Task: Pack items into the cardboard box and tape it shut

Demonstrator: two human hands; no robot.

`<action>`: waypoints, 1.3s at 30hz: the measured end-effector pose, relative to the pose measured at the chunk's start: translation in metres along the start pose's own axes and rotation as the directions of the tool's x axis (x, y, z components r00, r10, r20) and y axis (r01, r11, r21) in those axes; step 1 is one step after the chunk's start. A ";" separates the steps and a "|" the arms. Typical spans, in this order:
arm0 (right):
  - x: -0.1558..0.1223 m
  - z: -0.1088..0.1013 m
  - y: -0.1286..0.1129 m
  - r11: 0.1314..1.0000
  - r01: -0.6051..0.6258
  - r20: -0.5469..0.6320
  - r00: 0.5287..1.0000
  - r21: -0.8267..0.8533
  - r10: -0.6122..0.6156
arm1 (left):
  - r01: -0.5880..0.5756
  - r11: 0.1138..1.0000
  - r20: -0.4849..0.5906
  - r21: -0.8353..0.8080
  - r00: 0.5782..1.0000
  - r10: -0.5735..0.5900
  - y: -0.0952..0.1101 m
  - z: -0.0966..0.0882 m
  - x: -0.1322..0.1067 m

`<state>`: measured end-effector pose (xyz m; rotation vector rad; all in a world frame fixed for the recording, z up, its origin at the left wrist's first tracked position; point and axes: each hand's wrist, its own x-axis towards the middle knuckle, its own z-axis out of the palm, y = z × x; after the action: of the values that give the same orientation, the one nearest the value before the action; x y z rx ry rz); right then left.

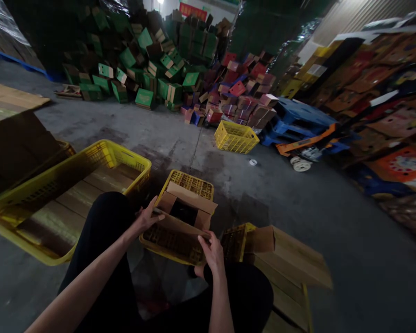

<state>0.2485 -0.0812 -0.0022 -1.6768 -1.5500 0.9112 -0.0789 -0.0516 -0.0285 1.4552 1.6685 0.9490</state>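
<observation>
A small brown cardboard box (187, 206) with its top flaps open rests on an upturned yellow crate (190, 182) in front of my knees. My left hand (147, 216) grips the box's left side, thumb over the near flap. My right hand (211, 252) holds the near right corner of that flap, fingers curled on the cardboard. The box's inside looks dark; I cannot tell what is in it.
A large yellow crate (72, 166) lined with flat cardboard stands at my left. Flattened cardboard (291, 259) on another crate lies at my right. Further off are a yellow crate (235, 136), blue pallets (301, 115), an orange pallet jack (305, 145) and heaps of green boxes (142, 64) and red boxes (239, 92).
</observation>
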 end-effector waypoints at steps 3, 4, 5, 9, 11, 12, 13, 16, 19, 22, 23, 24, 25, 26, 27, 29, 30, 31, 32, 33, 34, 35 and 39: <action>-0.001 0.001 -0.004 1.000 -0.012 -0.014 1.000 -0.012 0.012 | -0.010 0.999 -0.029 0.044 1.000 0.011 -0.004 0.004 0.001; -0.001 0.001 -0.005 0.999 -0.022 -0.028 0.999 -0.026 0.021 | -0.010 0.998 -0.039 0.064 0.999 0.013 -0.005 0.006 0.001; -0.001 0.001 -0.006 0.999 -0.032 -0.040 0.999 -0.037 0.031 | -0.010 0.996 -0.048 0.084 0.999 0.015 -0.005 0.007 0.002; 0.000 0.000 -0.013 0.999 -0.040 -0.057 0.998 -0.027 0.039 | -0.025 0.992 -0.082 0.127 0.996 0.036 -0.004 0.010 0.003; -0.001 -0.001 -0.016 0.999 -0.035 -0.061 0.998 -0.016 0.034 | -0.031 0.990 -0.087 0.136 0.995 0.043 0.000 0.011 0.002; -0.002 -0.001 -0.018 0.999 -0.038 -0.065 0.997 -0.013 0.037 | -0.028 0.989 -0.090 0.146 0.995 0.041 0.002 0.011 0.002; -0.003 -0.002 -0.019 0.999 -0.044 -0.070 0.997 -0.010 0.043 | -0.025 0.987 -0.091 0.158 0.995 0.040 0.005 0.011 0.001; -0.005 -0.003 -0.021 0.998 -0.063 -0.083 0.995 -0.017 0.062 | -0.031 0.980 -0.098 0.197 0.994 0.051 0.012 0.010 -0.002; -0.005 -0.004 -0.022 0.995 -0.076 -0.095 0.993 -0.062 0.070 | -0.070 0.970 -0.089 0.234 0.992 0.093 0.015 0.010 -0.003; -0.005 -0.003 -0.022 0.991 -0.082 -0.108 0.992 -0.104 0.071 | -0.100 0.957 -0.070 0.271 0.990 0.123 0.013 0.010 -0.003; -0.005 -0.002 -0.021 0.990 -0.080 -0.112 0.992 -0.118 0.066 | -0.098 0.954 -0.072 0.282 0.990 0.123 0.012 0.010 -0.003; -0.005 -0.002 -0.021 0.988 -0.076 -0.115 0.992 -0.133 0.061 | -0.093 0.952 -0.079 0.291 0.990 0.121 0.012 0.010 -0.003; -0.006 -0.001 -0.020 0.986 -0.073 -0.119 0.991 -0.150 0.055 | -0.087 0.950 -0.087 0.300 0.989 0.118 0.012 0.010 -0.003; -0.006 0.000 -0.019 0.983 -0.071 -0.123 0.991 -0.168 0.050 | -0.081 0.948 -0.097 0.307 0.989 0.116 0.012 0.011 -0.003; -0.006 0.001 -0.018 0.981 -0.068 -0.130 0.991 -0.182 0.045 | -0.080 0.946 -0.103 0.315 0.988 0.117 0.012 0.011 -0.003; -0.006 0.002 -0.015 0.980 -0.064 -0.151 0.988 -0.187 0.036 | -0.080 0.940 -0.107 0.332 0.987 0.122 0.014 0.012 -0.004; -0.006 0.003 -0.013 0.983 -0.061 -0.163 0.986 -0.173 0.032 | -0.077 0.937 -0.109 0.340 0.987 0.121 0.015 0.013 -0.004; -0.006 0.004 -0.011 0.987 -0.057 -0.172 0.985 -0.151 0.030 | -0.075 0.935 -0.112 0.348 0.986 0.120 0.015 0.013 -0.005; -0.005 0.004 -0.009 0.991 -0.053 -0.180 0.983 -0.126 0.030 | -0.073 0.932 -0.115 0.355 0.986 0.121 0.016 0.014 -0.004; -0.005 0.005 -0.008 0.993 -0.052 -0.192 0.981 -0.101 0.032 | -0.072 0.929 -0.119 0.363 0.985 0.123 0.016 0.014 -0.004; -0.005 0.005 -0.007 0.995 -0.056 -0.206 0.978 -0.084 0.038 | -0.071 0.926 -0.125 0.370 0.984 0.126 0.015 0.014 -0.004; -0.004 0.006 -0.006 0.995 -0.064 -0.224 0.973 -0.072 0.046 | -0.073 0.924 -0.130 0.376 0.983 0.130 0.015 0.015 -0.003; -0.005 0.007 -0.008 0.996 -0.084 -0.277 0.958 -0.040 0.069 | -0.078 0.915 -0.147 0.396 0.978 0.147 0.014 0.017 -0.002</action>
<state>0.2382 -0.0851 0.0006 -1.8248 -1.3384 0.6464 -0.0576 -0.0511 -0.0239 1.7885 2.0047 0.8576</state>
